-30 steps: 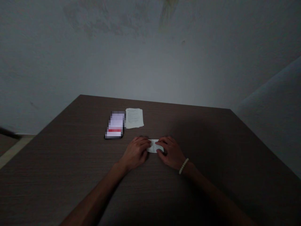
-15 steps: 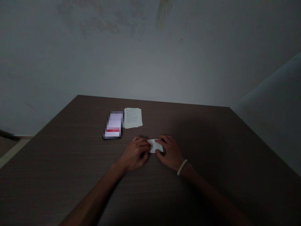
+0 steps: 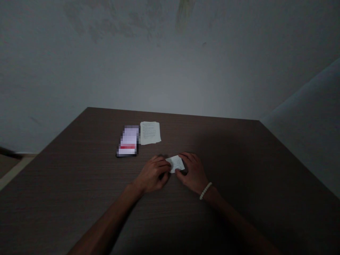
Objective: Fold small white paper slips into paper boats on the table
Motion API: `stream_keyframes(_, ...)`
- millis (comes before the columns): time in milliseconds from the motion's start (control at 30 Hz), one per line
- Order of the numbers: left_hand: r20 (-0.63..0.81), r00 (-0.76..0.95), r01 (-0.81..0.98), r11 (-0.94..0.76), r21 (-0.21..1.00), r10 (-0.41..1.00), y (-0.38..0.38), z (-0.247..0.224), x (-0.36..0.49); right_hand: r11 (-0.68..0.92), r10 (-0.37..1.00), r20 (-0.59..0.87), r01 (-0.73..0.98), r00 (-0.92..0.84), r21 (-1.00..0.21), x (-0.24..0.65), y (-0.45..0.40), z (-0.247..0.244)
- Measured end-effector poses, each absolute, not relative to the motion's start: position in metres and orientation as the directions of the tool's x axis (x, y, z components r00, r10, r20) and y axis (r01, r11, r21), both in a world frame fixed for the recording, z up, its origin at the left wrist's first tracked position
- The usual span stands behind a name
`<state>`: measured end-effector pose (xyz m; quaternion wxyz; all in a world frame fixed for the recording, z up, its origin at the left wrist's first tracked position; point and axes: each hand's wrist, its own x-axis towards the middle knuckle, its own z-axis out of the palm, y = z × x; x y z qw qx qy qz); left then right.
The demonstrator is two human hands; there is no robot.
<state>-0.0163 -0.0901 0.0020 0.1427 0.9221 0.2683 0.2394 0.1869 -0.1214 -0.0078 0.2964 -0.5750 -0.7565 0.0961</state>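
Observation:
A small piece of printed white paper (image 3: 175, 163) lies on the table between my two hands, tilted slightly, its upper edge rising to the right. My left hand (image 3: 155, 173) is closed over its left end, with bent fingertips on the paper. At the right end, my right hand (image 3: 193, 173) has its thumb at the lower edge and its curved fingers at the upper corner, holding it. A pale beaded bracelet (image 3: 205, 191) circles my right wrist. Part of the paper's left side is hidden under my left fingers.
Beyond my left hand a stack of printed white sheets (image 3: 150, 133) lies on the dark brown table (image 3: 202, 132). Left of it, almost touching, is a phone (image 3: 128, 141) with a lit, blurred screen. A stained grey wall (image 3: 170, 71) stands behind the table's far edge.
The paper has turned a little, its upper right corner shifting up. My right fingers have slid off its face toward the edge. My left hand stays nearly in place.

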Motion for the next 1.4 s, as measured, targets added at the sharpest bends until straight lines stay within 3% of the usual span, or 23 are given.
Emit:
stream_keyframes(267,0.413,0.743,0.356,-0.834,0.422,0.526,-0.091,-0.013,-0.014,0.27,0.941,0.336,0.709,-0.049,-0.652,0.191,-0.114,-0.017)
stream_keyframes(367,0.436,0.668,0.392,-0.784,0.482,0.603,-0.091,-0.012,-0.016,0.29,0.942,0.326,0.685,-0.08,-0.668,0.192,-0.109,-0.017)
stream_keyframes(533,0.422,0.441,0.577,-0.611,0.542,0.792,-0.087,-0.007,-0.017,0.416,0.902,0.358,0.709,-0.242,-0.57,0.196,-0.102,-0.01)
stream_keyframes(867,0.308,0.591,0.591,-0.66,0.464,0.746,-0.082,-0.007,-0.017,0.617,0.787,0.307,0.692,-0.535,-0.376,0.205,-0.093,-0.002)
stream_keyframes(1400,0.256,0.67,0.615,-0.714,0.334,0.697,-0.087,0.0,-0.016,0.702,0.708,0.196,0.642,-0.679,-0.309,0.207,-0.086,0.013)
